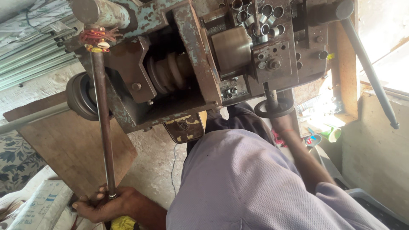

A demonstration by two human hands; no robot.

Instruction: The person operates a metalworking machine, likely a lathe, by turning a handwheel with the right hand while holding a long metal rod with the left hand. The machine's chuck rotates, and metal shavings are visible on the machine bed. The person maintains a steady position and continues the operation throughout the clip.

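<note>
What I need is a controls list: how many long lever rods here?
2. One rusty lever rod at left, its end gripped by the left hand; one grey lever rod slanting at right, untouched. Others may be hidden.

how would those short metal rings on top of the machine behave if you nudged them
The short metal rings look like stiff cut tube, so probably rigid and fairly heavy for their size. Round and loosely heaped, they would likely roll or scatter. Bare metal may be slick.

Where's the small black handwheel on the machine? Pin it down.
In the head view, the handwheel sits right of centre, on a short shaft under the drilled metal block, with the right hand at its lower rim.
</note>
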